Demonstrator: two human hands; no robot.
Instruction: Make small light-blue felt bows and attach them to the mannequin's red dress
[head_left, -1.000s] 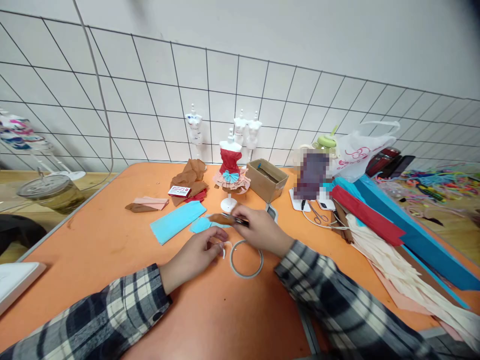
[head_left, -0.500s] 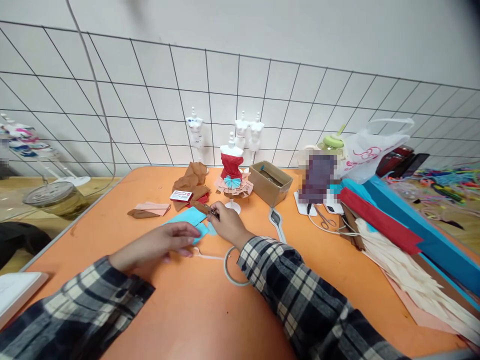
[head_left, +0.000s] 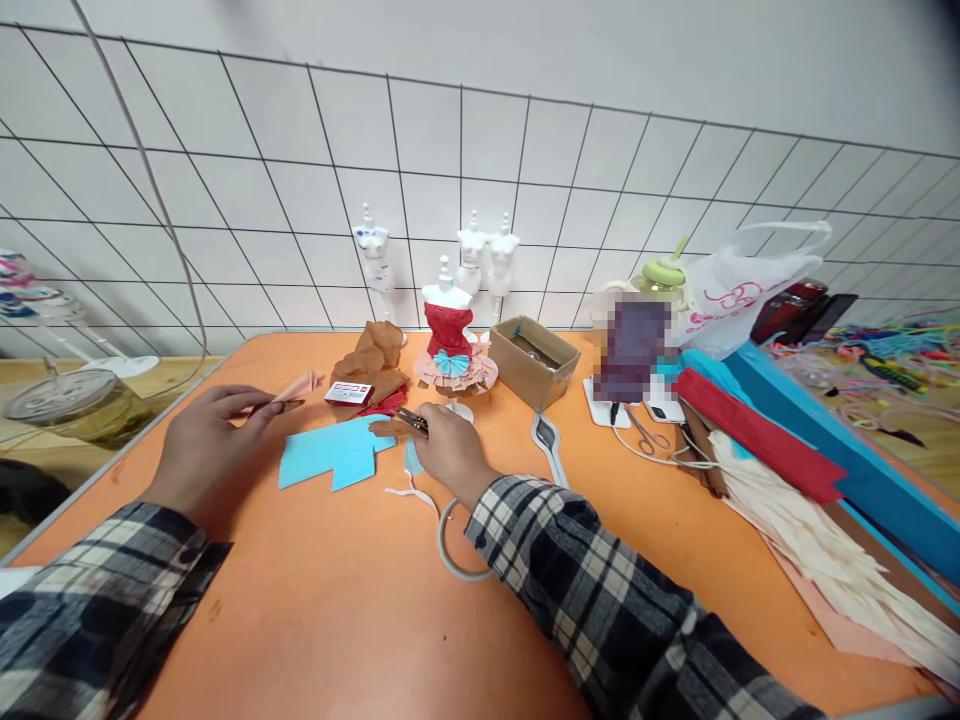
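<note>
My left hand (head_left: 214,430) pinches folded pink and brown crepe paper (head_left: 300,388) at the table's left side. My right hand (head_left: 452,450) grips small dark metal snips (head_left: 412,421), their tips pointing left over a brown scrap (head_left: 390,428). Between the hands lies light blue paper (head_left: 315,452) with a smaller blue piece overlapping it. A thin white strip (head_left: 412,492) curls below, close to a roll of tape (head_left: 442,550) partly under my right wrist. Just behind my right hand stands a small dress form (head_left: 448,325) in a red top and pink ruffled skirt with a blue bow.
Crumpled brown paper (head_left: 371,355) and a white label card (head_left: 349,393) lie at the back. A cardboard box (head_left: 534,360), bare dress forms (head_left: 375,260), a phone (head_left: 636,345), scissors (head_left: 649,435), and a plastic bag (head_left: 742,300) stand around. Paper strips (head_left: 795,500) cover the right side.
My left hand has moved left from beside the blue paper and taken hold of the pink and brown paper. My right hand still holds the snips. The view has shifted slightly.
</note>
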